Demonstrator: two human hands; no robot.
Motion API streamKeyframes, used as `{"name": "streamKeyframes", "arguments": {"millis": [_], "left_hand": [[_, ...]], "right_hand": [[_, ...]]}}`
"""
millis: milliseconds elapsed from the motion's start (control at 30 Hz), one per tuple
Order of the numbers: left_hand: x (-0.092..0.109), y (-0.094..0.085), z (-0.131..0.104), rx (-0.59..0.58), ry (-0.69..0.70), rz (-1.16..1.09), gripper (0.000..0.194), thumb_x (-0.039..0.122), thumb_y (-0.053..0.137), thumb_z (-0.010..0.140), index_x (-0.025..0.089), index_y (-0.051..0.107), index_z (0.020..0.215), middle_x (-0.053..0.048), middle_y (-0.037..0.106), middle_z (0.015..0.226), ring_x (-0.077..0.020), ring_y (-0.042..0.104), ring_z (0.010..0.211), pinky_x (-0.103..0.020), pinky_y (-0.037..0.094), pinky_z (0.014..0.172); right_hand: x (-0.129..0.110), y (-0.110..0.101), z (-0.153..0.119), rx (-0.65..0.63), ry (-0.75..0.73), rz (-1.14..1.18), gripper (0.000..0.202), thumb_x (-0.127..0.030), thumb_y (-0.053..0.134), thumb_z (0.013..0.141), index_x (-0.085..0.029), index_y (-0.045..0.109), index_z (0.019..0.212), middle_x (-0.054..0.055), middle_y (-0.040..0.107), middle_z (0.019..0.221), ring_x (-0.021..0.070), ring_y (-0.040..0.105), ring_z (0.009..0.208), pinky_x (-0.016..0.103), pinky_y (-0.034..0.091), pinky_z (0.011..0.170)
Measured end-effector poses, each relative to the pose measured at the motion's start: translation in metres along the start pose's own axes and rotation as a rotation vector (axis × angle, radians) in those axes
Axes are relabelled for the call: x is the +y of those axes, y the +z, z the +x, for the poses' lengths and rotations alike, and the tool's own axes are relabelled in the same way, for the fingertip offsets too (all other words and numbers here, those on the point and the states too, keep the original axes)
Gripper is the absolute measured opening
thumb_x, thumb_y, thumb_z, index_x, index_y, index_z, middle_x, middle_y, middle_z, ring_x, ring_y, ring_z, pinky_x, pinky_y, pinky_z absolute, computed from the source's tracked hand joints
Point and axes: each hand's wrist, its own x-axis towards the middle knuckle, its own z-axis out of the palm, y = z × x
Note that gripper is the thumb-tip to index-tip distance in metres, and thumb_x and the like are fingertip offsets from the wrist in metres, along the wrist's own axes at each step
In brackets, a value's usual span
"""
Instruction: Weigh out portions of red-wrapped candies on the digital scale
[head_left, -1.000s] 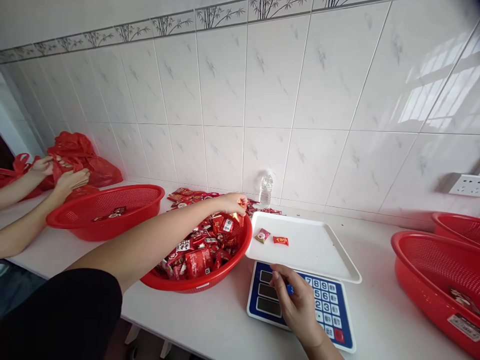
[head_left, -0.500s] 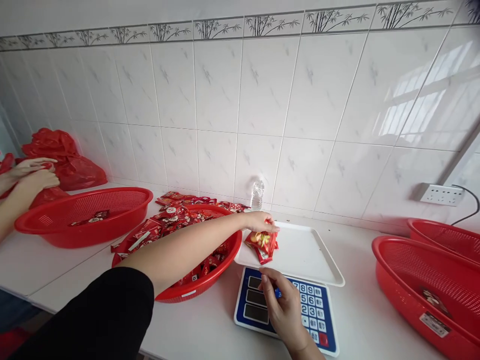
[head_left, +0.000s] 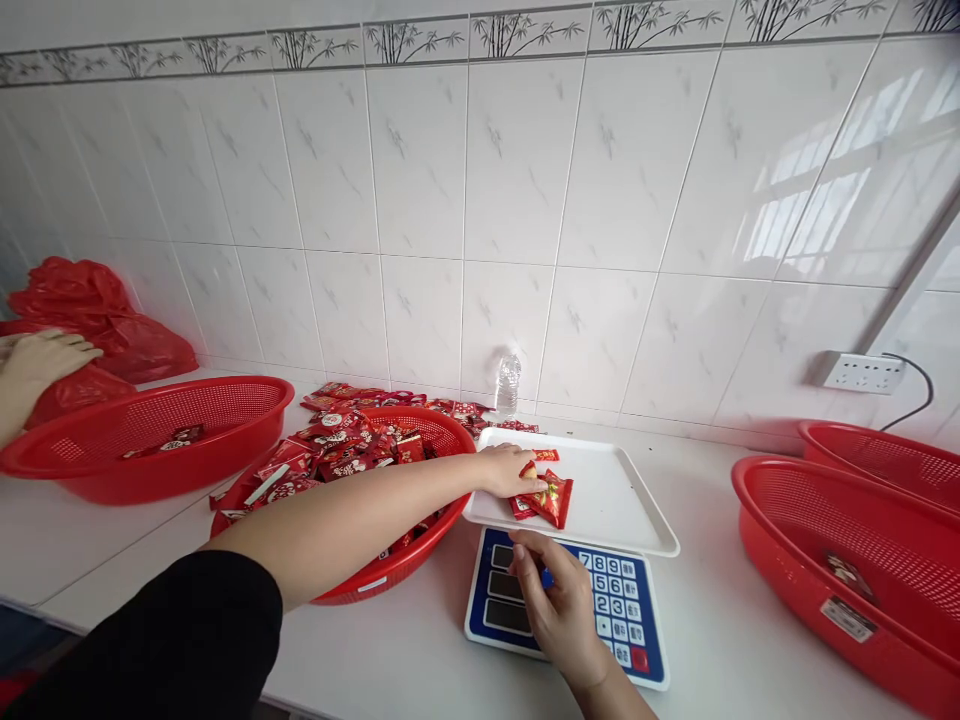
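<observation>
My left hand (head_left: 510, 470) reaches over the white tray (head_left: 600, 452), thumb and fingers closed around part of a red snack packet (head_left: 555, 500). Another red packet (head_left: 546, 455) lies just beyond the fingers, and part of one more shows beneath the hand. My right hand (head_left: 559, 610) hovers over or rests on the blue keypad scale (head_left: 622, 600), its fingers curled into a pinch. A bit of bright blue shows inside that hand, too hidden to name. Left of the tray stands a red basket (head_left: 442, 535) heaped with red packets, partly covered by my left forearm.
More packets (head_left: 352, 395) lie behind the basket, near a clear bottle (head_left: 508, 385) by the wall. Red baskets (head_left: 780, 520) stand at right, another (head_left: 255, 395) at left. At far left a co-worker's hand (head_left: 45, 365) touches red plastic bags (head_left: 150, 345). A socket strip (head_left: 862, 372) is on the wall.
My left hand has lowered toward the tray, and the packets there have spread apart, one farther right. My right hand stays over the scale. The view has shifted slightly.
</observation>
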Motion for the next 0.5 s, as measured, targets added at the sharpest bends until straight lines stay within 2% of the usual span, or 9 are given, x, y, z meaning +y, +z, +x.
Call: {"name": "streamKeyframes", "arguments": {"millis": [133, 300, 400, 500], "left_hand": [[0.009, 0.012, 0.011, 0.111, -0.006, -0.004, 0.045, 0.061, 0.050, 0.082, 0.019, 0.062, 0.091, -0.012, 0.065, 0.104, -0.0277, 0.059, 0.097, -0.032, 0.044, 0.078], [0.011, 0.005, 0.032, 0.237, -0.015, -0.087, 0.026, 0.038, 0.051, 0.088, 0.018, 0.059, 0.074, -0.005, 0.066, 0.085, -0.0198, 0.060, 0.080, -0.026, 0.043, 0.068], [0.008, 0.001, 0.040, 0.218, -0.012, -0.145, 0.026, 0.040, 0.050, 0.089, 0.018, 0.061, 0.080, -0.005, 0.067, 0.087, -0.0200, 0.061, 0.082, -0.026, 0.043, 0.070], [0.003, 0.007, 0.048, 0.135, 0.018, -0.212, 0.023, 0.035, 0.052, 0.088, 0.017, 0.064, 0.096, -0.008, 0.065, 0.106, -0.0229, 0.057, 0.101, -0.030, 0.041, 0.087]], "right_hand": [[-0.001, 0.000, 0.001, 0.016, 0.001, -0.003, 0.017, -0.021, 0.048, 0.092, -0.019, 0.064, 0.099, -0.001, 0.064, 0.065, 0.0117, 0.061, 0.057, 0.020, 0.049, 0.055], [-0.001, 0.002, 0.003, 0.022, 0.014, -0.009, 0.019, -0.023, 0.047, 0.093, -0.019, 0.065, 0.096, 0.000, 0.064, 0.065, 0.0121, 0.060, 0.056, 0.021, 0.048, 0.054], [0.000, 0.002, 0.001, 0.010, 0.027, -0.008, 0.019, -0.023, 0.047, 0.093, -0.019, 0.065, 0.097, 0.000, 0.063, 0.065, 0.0118, 0.060, 0.056, 0.020, 0.047, 0.055], [0.001, 0.001, 0.000, 0.004, 0.024, 0.004, 0.018, -0.022, 0.047, 0.093, -0.019, 0.064, 0.098, 0.000, 0.063, 0.067, 0.0118, 0.060, 0.058, 0.021, 0.047, 0.056]]}}
